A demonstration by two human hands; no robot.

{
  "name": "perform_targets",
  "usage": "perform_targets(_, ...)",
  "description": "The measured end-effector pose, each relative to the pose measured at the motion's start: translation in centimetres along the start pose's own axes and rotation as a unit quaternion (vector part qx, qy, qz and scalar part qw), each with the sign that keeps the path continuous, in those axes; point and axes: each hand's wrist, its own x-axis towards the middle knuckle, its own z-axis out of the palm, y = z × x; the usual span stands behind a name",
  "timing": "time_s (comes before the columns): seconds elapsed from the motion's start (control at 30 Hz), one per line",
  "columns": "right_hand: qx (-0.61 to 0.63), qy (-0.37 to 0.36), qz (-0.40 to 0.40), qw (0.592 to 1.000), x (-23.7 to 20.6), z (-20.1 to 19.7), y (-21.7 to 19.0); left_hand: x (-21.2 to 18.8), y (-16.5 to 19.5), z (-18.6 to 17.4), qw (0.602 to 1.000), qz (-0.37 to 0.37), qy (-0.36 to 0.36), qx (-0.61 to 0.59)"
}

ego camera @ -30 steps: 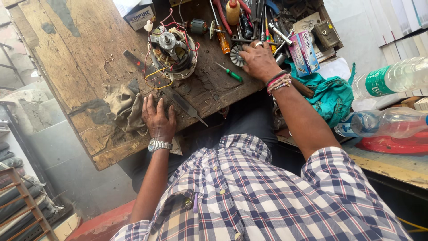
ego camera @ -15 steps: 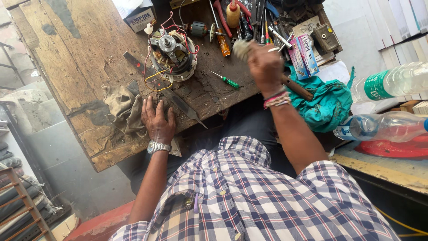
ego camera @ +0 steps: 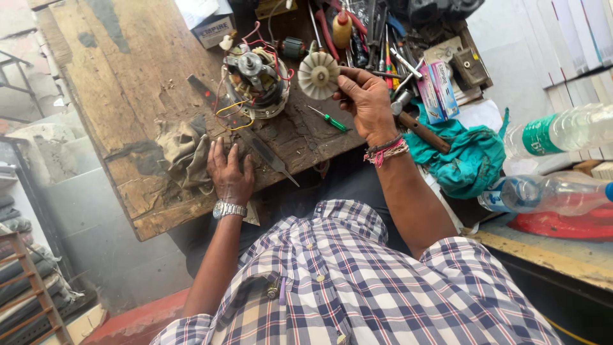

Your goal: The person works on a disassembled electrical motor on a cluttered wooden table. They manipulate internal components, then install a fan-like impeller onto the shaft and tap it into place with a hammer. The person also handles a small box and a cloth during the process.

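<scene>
Head view: a second ago the right hand (ego camera: 367, 105) lay down among the tools; now it is raised, fingers pinched on a small cream fan wheel (ego camera: 318, 75), held up just right of the motor (ego camera: 255, 80), so the part is up for a look. The left hand (ego camera: 230, 176) stays flat and open on the bench (ego camera: 128, 83), below the motor, beside a rag (ego camera: 182, 153)

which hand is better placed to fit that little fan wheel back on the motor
Right. The right hand holds the cream fan wheel just beside the motor; the left hand lies flat on the bench beside a rag.
</scene>
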Motion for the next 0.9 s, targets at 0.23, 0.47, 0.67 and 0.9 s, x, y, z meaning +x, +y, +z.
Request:
perform_targets(0.23, -0.009, -0.059, -0.017, 0.998, 0.4, 5.1, -1.8, 0.4, 0.1, 0.0, 1.000, 0.009, 0.020, -0.005)
perform_targets(0.47, -0.115, -0.064, -0.099, 0.986, 0.9, 8.3, -2.8, 0.4, 0.3, 0.1, 1.000, -0.002, 0.022, -0.007)
perform_targets(0.67, -0.126, -0.060, -0.101, 0.985, 1.4, 8.8, -3.0, 0.2, 0.0, 0.7, 1.000, -0.001, 0.025, 0.000)
perform_targets(0.9, -0.069, -0.002, -0.128, 0.989, 1.1, 7.3, -2.9, 3.4, 3.2, -3.7, 0.972, 0.045, 0.193, -0.127)
